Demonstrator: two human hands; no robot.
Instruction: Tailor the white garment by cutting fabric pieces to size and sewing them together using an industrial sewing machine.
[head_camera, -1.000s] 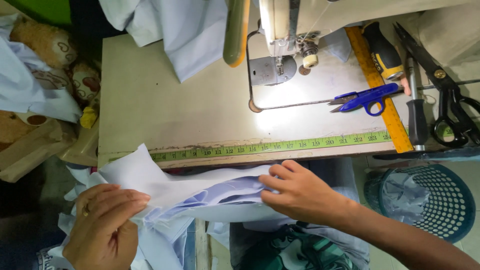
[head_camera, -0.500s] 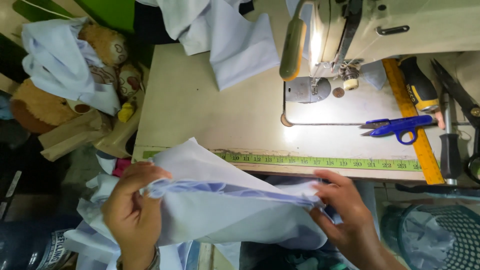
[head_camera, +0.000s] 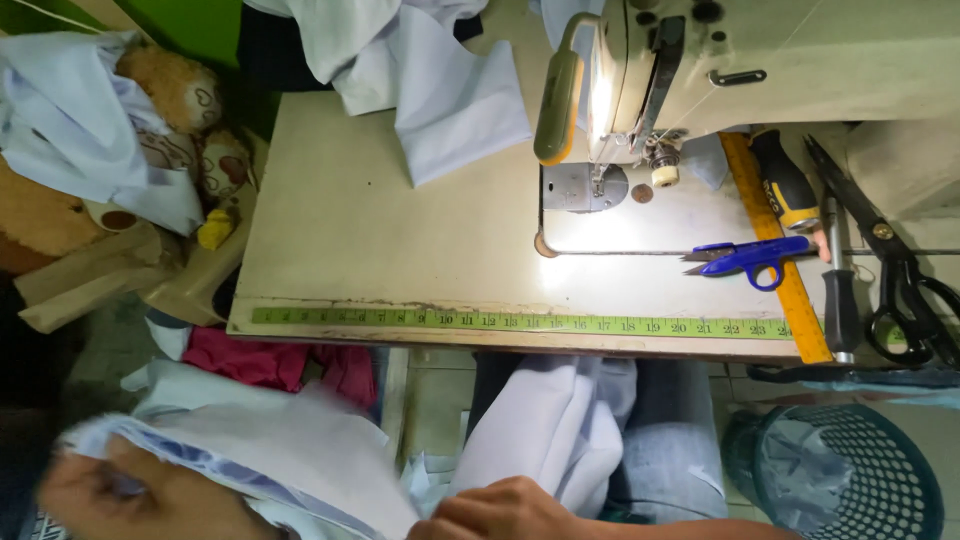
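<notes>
A pale blue cloth (head_camera: 270, 450) is pinched by the blurred left hand (head_camera: 130, 495), below the counter (head_camera: 380, 250) edge, its long axis slanting down-right toward the curled right hand (head_camera: 500, 512), whose grip cannot be told.

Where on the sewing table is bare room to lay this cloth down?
Bare tabletop lies between the green tape measure, the hanging white cloth and the machine's needle plate. The right end is crowded: blue snips, yellow ruler, black shears.

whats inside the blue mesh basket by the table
Crumpled pale fabric scraps show inside the blue mesh basket. Whatever lies beneath them, and the basket's bottom, is covered.
</notes>
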